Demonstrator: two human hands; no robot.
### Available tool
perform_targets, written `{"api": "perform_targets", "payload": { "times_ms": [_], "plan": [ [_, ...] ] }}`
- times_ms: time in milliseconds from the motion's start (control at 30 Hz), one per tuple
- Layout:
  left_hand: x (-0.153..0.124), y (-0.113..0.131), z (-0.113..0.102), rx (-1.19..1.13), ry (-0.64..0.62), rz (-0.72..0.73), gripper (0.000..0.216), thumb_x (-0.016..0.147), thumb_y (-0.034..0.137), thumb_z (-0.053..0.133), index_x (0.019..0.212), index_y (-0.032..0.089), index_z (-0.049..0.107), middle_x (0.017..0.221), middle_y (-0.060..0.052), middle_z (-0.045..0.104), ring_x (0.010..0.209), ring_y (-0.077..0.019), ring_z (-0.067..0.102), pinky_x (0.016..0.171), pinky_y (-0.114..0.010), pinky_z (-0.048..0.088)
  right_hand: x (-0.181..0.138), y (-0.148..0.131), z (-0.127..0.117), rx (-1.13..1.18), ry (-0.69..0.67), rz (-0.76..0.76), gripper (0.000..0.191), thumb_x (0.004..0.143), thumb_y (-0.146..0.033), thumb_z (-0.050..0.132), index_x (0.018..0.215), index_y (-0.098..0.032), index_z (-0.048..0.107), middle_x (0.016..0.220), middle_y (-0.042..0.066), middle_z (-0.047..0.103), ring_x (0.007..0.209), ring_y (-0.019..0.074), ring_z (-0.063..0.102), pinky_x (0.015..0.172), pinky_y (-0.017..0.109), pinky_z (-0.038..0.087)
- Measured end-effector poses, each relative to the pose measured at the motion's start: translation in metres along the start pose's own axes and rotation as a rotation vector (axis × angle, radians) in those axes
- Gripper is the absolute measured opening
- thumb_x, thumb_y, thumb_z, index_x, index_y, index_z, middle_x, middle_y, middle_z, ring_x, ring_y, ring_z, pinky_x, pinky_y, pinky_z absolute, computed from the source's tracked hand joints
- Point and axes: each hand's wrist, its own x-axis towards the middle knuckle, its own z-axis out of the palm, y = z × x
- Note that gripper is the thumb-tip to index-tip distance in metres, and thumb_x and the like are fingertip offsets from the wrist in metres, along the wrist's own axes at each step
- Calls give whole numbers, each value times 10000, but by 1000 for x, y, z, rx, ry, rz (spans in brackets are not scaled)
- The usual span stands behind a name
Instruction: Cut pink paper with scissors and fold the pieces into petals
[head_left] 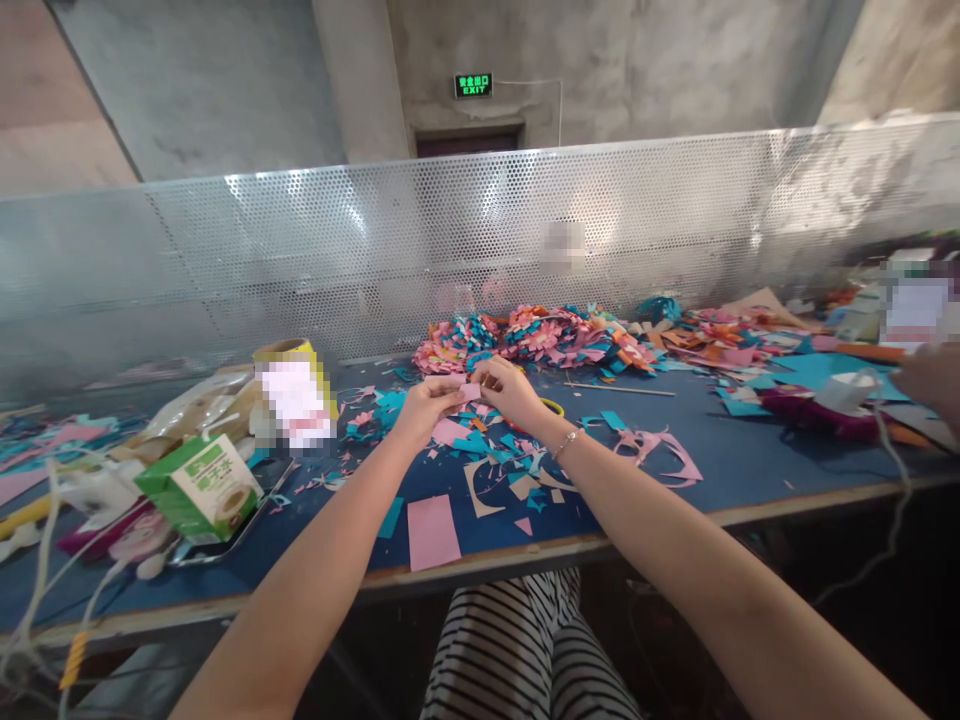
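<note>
Pink piece (470,392): small, thin, held between both hands above the tabletop (750,465), farther from the near edge than the flat pink sheet (433,532).
Left hand (431,405): fingers closed on the left end of the piece.
Right hand (514,395): fingers curled in, pinching the right end; exact thumb contact too small to tell.
Forearms: both stretched forward, converging on the piece; bracelet (568,441) at the right wrist.
Step in hand: looks like two-handed handling of one small piece, perhaps a fold or adjustment.
Next move: probably calls for a light, steady pinch; thin stuff could crease or tear.
Flower heap (540,335): just beyond the hands, pink, blue and orange.
Scraps (523,525): strewn below and around.
</note>
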Motion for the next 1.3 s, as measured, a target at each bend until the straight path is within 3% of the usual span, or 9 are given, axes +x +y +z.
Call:
{"api": "perform_targets", "payload": {
  "times_ms": [367, 667, 1033, 1300],
  "plan": [
    [-1, -2, 5, -72, 29, -4, 287, 467, 226, 794, 705, 130, 664, 671, -34, 646, 634, -128, 597, 672, -311, 526, -1, 1, 12, -45, 59, -94, 259, 644, -4, 415, 744, -182, 575, 804, 43, 516, 699, 135, 485, 656, 278, 431],
    [-2, -1, 5, -80, 68, 21, 266, 504, 231, 776, 732, 137, 678, 704, -44, 663, 645, -135, 613, 692, -314, 513, -3, -5, 16, 34, 143, -9, 48, 714, -184, 562, 740, -193, 601, 835, 51, 507, 779, 160, 501, 689, 311, 467],
    [2, -2, 3, -105, 154, 49, 262, 480, 230, 780, 694, 138, 660, 679, -30, 641, 650, -132, 603, 696, -326, 514, -3, -5, 20, 117, 120, 58, 140, 680, -127, 562, 785, -191, 630, 922, 57, 490, 880, 159, 520, 728, 304, 489],
    [2, -3, 4, -75, 136, 61, 255, 486, 235, 776, 696, 142, 665, 669, -30, 649, 634, -126, 603, 699, -310, 501, -2, -1, 21, 139, 145, 70, 171, 666, -79, 543, 753, -190, 640, 913, 52, 481, 886, 159, 515, 744, 308, 489]
  ]
}}
